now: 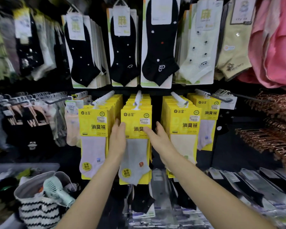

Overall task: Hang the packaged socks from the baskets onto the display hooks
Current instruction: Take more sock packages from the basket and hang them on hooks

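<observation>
Two flat hands (117, 138) (159, 138) touch glossy yellow sock pack (135, 146).

Three packs share bright yellow cards with black lettering. The left pack (93, 128) shows a pale lilac sock with a small blue mark, the middle pack (136, 129) a grey sock with a small orange motif, and the right pack (183, 128) a cream sock. The hooks (137, 98) are white. In the row above, two black socks (82, 55) carry white dots, and a third sock (160, 47), also black, adds one red dot. To the right are a pale sock (196, 53) with dark motifs, a khaki sock (234, 52), pink cloth (274, 43) and copper hangers (274, 113). Near left, a bag (38, 212) with black-and-white zigzags and a grey rim holds a mint-green fan (56, 189).
</observation>
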### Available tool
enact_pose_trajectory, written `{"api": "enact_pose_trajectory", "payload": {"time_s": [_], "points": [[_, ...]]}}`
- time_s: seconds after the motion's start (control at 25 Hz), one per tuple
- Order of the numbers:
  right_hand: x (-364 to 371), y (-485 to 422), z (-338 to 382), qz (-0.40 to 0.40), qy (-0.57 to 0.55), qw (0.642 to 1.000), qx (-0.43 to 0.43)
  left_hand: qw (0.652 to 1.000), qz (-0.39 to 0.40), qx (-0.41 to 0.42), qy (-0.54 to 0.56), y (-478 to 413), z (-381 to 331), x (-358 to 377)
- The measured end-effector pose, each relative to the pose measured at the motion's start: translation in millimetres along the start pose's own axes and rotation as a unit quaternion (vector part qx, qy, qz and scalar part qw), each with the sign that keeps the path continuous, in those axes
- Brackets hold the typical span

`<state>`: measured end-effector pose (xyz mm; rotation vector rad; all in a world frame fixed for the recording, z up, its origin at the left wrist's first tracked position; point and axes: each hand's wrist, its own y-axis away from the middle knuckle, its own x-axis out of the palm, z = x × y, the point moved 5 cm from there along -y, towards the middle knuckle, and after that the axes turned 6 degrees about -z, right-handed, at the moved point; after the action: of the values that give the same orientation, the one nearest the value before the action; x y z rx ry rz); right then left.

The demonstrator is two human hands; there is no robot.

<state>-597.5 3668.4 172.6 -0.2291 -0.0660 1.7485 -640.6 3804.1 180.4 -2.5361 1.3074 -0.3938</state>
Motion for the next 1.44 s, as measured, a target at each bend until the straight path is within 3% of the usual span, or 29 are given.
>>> {"api": "enact_pose_trajectory", "payload": {"time_s": [0.08,0.16,0.4,0.56,0.72,0.84,0.96,1.08,1.16,1.28,1.44], "points": [[14,-8,0,0.002,-0.06,0.998,0.013,0.996,0.046,-0.061,0.047,-2,12,9],[21,-10,-2,-0.005,-0.068,0.998,-0.001,0.995,0.046,-0.084,0.024,-5,17,11],[16,1,2,-0.008,-0.067,0.998,-0.016,0.994,0.045,-0.089,0.04,1,20,7],[-1,48,-20,0.01,-0.05,0.999,-0.011,0.996,-0.003,-0.08,-0.037,45,31,-24],[-23,133,-78,0.07,-0.111,0.989,0.075,0.99,-0.041,-0.129,-0.04,135,67,-62],[-52,180,-123,0.024,-0.199,0.966,0.161,0.971,0.033,-0.237,0.021,171,94,-70],[-64,197,-149,-0.01,-0.173,0.964,0.202,0.968,-0.042,-0.246,0.014,203,98,-77],[-52,177,-131,0.023,-0.123,0.979,0.158,0.99,-0.045,-0.12,-0.06,179,75,-63],[-37,140,-109,0.03,-0.065,0.993,0.099,0.993,-0.022,-0.085,-0.085,127,58,-46],[-13,90,-67,0.024,0.002,1.0,0.017,0.991,0.003,-0.071,-0.115,67,45,-22],[9,62,-41,0.001,0.054,0.997,-0.047,0.991,0.032,-0.086,-0.099,56,44,-8]]}}
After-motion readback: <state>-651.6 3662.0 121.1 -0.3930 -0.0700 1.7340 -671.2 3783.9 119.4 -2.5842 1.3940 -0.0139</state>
